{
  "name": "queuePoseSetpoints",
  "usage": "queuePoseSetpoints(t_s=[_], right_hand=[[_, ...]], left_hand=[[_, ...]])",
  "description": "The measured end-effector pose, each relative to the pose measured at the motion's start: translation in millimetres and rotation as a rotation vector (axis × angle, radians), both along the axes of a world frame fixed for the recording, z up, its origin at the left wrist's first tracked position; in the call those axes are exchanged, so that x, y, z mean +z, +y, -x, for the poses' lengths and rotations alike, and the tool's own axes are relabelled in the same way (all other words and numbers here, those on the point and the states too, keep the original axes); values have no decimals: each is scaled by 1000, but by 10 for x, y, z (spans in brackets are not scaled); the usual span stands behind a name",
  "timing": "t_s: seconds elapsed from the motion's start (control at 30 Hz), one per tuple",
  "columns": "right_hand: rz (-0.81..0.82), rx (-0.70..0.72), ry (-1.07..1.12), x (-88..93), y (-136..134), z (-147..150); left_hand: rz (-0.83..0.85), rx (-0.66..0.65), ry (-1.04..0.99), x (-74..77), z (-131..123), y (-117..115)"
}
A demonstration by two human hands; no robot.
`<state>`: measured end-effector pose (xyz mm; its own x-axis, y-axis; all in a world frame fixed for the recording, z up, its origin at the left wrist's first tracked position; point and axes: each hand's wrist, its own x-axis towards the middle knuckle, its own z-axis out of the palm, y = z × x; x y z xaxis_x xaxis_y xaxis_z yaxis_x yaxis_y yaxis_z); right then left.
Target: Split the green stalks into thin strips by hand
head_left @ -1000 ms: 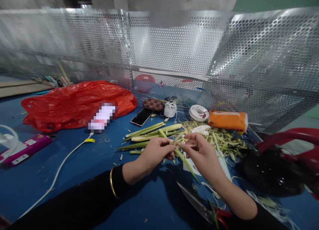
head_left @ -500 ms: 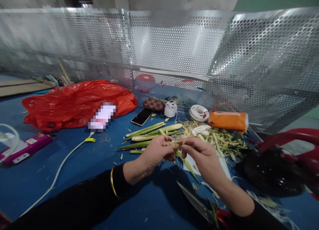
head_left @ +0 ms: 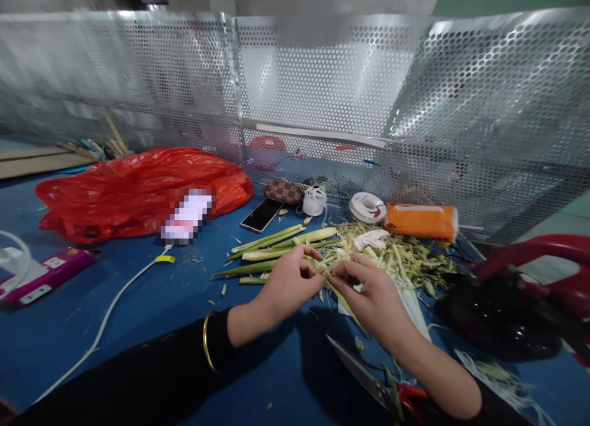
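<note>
Over the blue table, my left hand (head_left: 292,284) pinches a small pale yellow-green plant strip (head_left: 322,268), its fingers curled and closed. Thumb and fingers of my right hand (head_left: 375,294) are closed on the same strip from the other side. Fingertips hide much of the strip, so its exact shape is unclear. Just behind my left hand lie several long green stalks (head_left: 267,252). A heap of shredded plant bits (head_left: 419,263) spreads beyond my right hand. Below the hands rest scissors (head_left: 362,372) with red handles, partly under my right forearm.
A dark kettle-like pot (head_left: 502,318) with a red handle stands at right. Along the back are an orange packet (head_left: 421,222), a ribbon roll (head_left: 367,208), white string (head_left: 314,201) and a phone (head_left: 262,215). At left lie a red plastic bag (head_left: 138,186) and a purple power strip (head_left: 55,275).
My right hand's fingers have curled in closer to the strip, and my left thumb has moved up toward it. Stalks, scissors and the other things lie as before; the view has shifted slightly.
</note>
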<state>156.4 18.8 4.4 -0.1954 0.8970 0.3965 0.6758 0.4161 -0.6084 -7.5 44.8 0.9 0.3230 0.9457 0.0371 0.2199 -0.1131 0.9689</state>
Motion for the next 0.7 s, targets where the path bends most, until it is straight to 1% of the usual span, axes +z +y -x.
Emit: queuePoseSetpoints(t_s=[0.13,0.23,0.3,0.4,0.5,0.57,0.6,0.7], right_hand=[[-32,-61,-81,-17,-42,38],[-50,-100,-126,-47,-63,70],[-47,-104,-114,-79,-62,83],[17,-92,-10,-119,-42,80],[60,7,73,-114,-24,63],[66,79,62,-87,-23,62],[72,86,41,-73,-26,66],[84,31,-19,-58,-36,87]], left_hand=[[-175,13,184,-11,-4,-44],[-251,16,268,-23,-8,-68],[-267,19,297,-25,-10,-74],[-266,23,324,-15,-7,-68],[-261,20,356,-2,4,-59],[-255,6,371,4,11,-63],[-254,-4,377,5,13,-70],[-264,-30,395,2,10,-104]])
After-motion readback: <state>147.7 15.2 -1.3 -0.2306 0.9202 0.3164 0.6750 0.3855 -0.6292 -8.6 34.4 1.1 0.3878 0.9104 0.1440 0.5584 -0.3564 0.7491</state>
